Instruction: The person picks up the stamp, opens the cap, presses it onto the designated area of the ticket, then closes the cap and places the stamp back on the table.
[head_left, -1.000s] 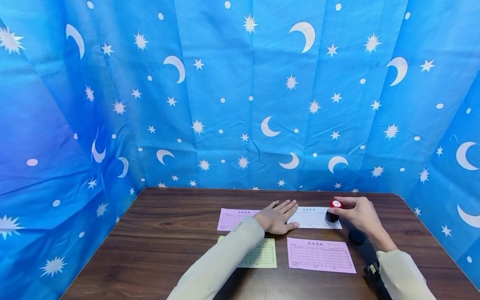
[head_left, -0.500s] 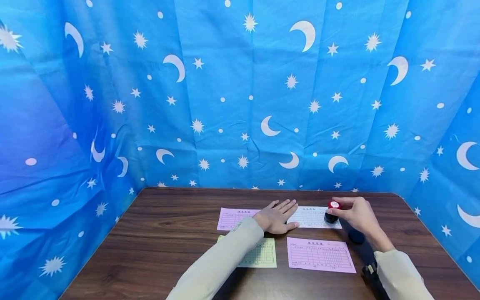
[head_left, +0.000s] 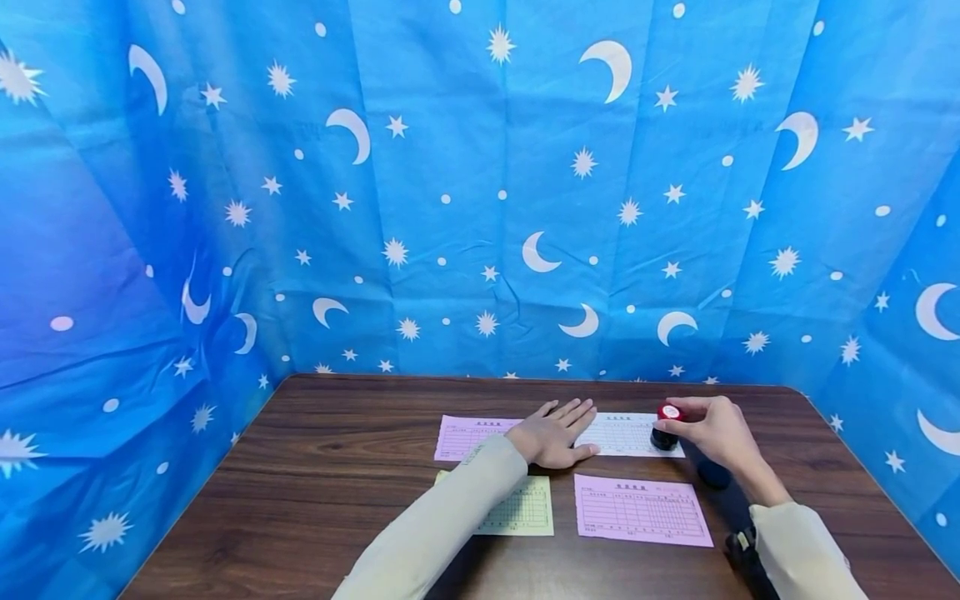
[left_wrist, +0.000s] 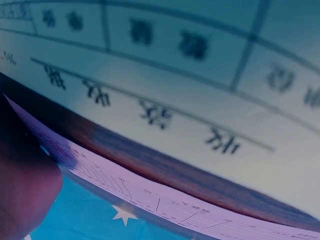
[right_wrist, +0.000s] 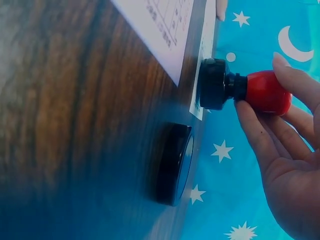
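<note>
Head view: red-handled stamp [right_wrist: 255, 90] at right end of white form [head_left: 621, 435], pinched in right hand [head_left: 716, 429]; left hand [head_left: 557, 437], fingers extended, rests on that form. Round black cap [head_left: 713, 474] nearby. Brown table [head_left: 337, 467] carries two pink slips [head_left: 643, 510], one green slip [head_left: 522, 508]; blue star-and-moon curtain [head_left: 450, 150] behind.

The head view is bright and mostly sharp: violet tint on the curtain [head_left: 450, 133] at far left, soft sheen on the table [head_left: 337, 467] at bottom centre, shadow beside the left sleeve [head_left: 442, 521]. The left wrist view is dim, its slip [left_wrist: 160, 80] bluish and blurred at upper right, lines bowed. At right wrist, bluish glare washes the lower left; the stamp [right_wrist: 215, 85] looks fairly crisp.
</note>
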